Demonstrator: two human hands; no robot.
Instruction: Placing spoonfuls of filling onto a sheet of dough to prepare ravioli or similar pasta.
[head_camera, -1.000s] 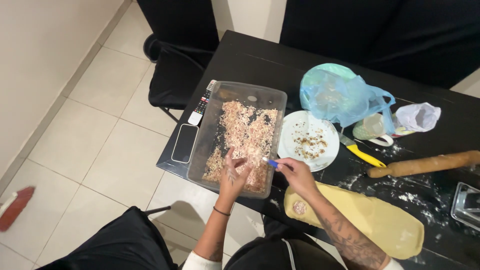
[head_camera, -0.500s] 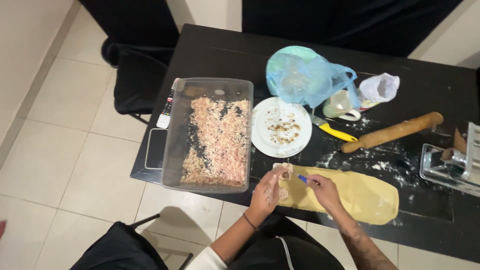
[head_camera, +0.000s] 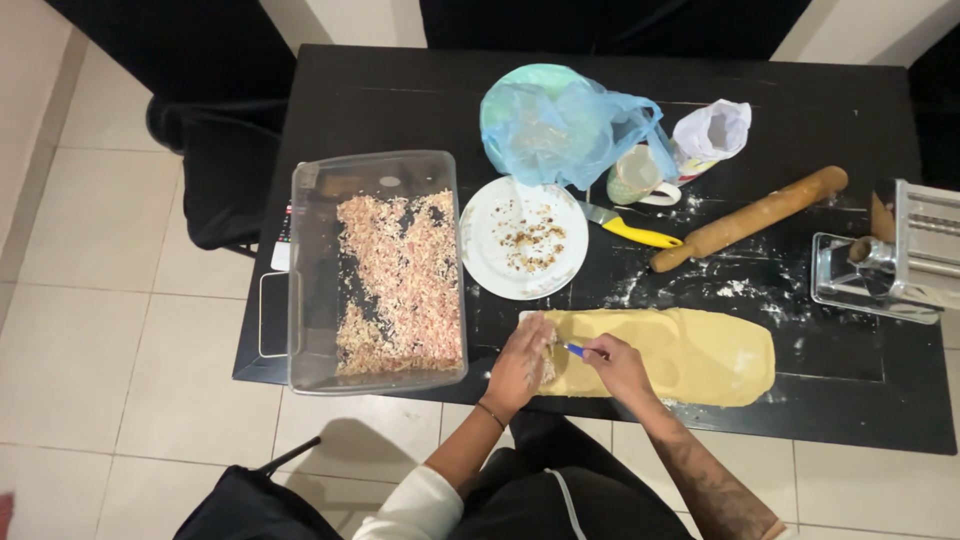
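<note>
Your left hand (head_camera: 520, 362) lies at the near-left end of the dough sheet (head_camera: 690, 355), fingers loosely curled and pressed down on a small heap of filling (head_camera: 548, 366); whether it grips any of it, you cannot tell from above. Your right hand (head_camera: 618, 366) is closed around a small blue-handled utensil (head_camera: 575, 349), its tip pointing left toward the filling, just beside your left fingers. What kind of utensil it is, too small to tell.

The dough sheet is a long pale yellow strip lying flat along the near edge of the black table (head_camera: 820, 90), running from your hands off to the right. Loose flour is scattered on the table just beyond it.

Left of your hands: a clear plastic tub (head_camera: 318, 290) holding a pinkish crumbled mix (head_camera: 400, 285), spread over its right half. Behind the dough: a white plate (head_camera: 490, 235) with scraps on it, a yellow-handled knife (head_camera: 640, 235) beside it, then a wooden rolling pin (head_camera: 750, 217) lying at a slant. Further back sit a blue plastic bag (head_camera: 560, 125), a mug (head_camera: 632, 180) and a small open white bag (head_camera: 712, 135). A metal pasta machine (head_camera: 890, 255) stands at the far right edge
</note>
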